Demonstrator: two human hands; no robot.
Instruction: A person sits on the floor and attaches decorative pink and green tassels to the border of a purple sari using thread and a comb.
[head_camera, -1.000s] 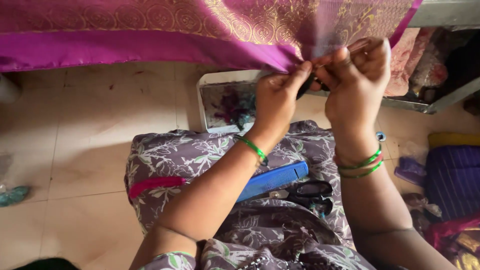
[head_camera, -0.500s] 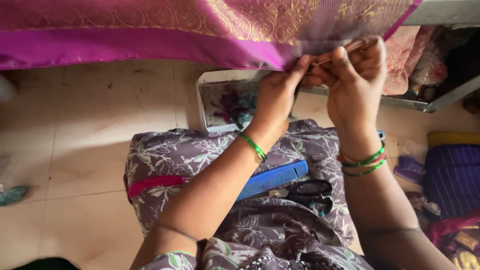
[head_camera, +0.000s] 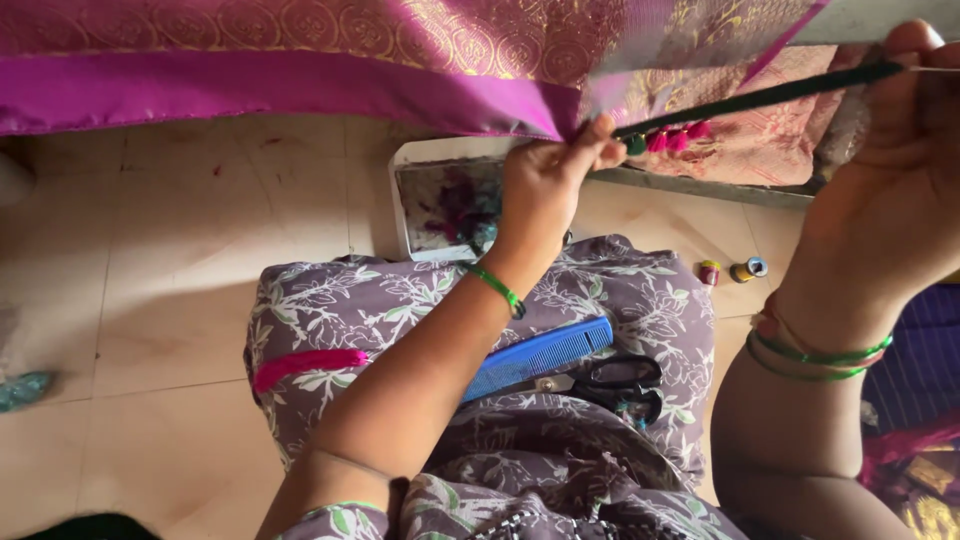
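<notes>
A pale tiled floor (head_camera: 150, 300) fills the left of the scene, and a purple cloth with gold patterning (head_camera: 300, 60) hangs across the far edge. Below it sits a white tray (head_camera: 420, 200) holding dark scraps. On the person's lap, draped in purple floral fabric (head_camera: 620, 300), lie a blue comb (head_camera: 540, 355) and black scissors (head_camera: 620, 380); two small thread spools (head_camera: 745, 269) rest on the floor at right.

Half a second ago both hands met at the cloth's edge. Now they have drawn apart: the right hand (head_camera: 910, 180) has swung out to the far right, pulling a dark bundle of threads (head_camera: 750, 98) taut.

The left hand (head_camera: 545, 180) pinches the cloth edge where the bundle begins; the right hand is closed on the bundle's other end. Pink and green tassels (head_camera: 670, 140) hang just below the strand.
</notes>
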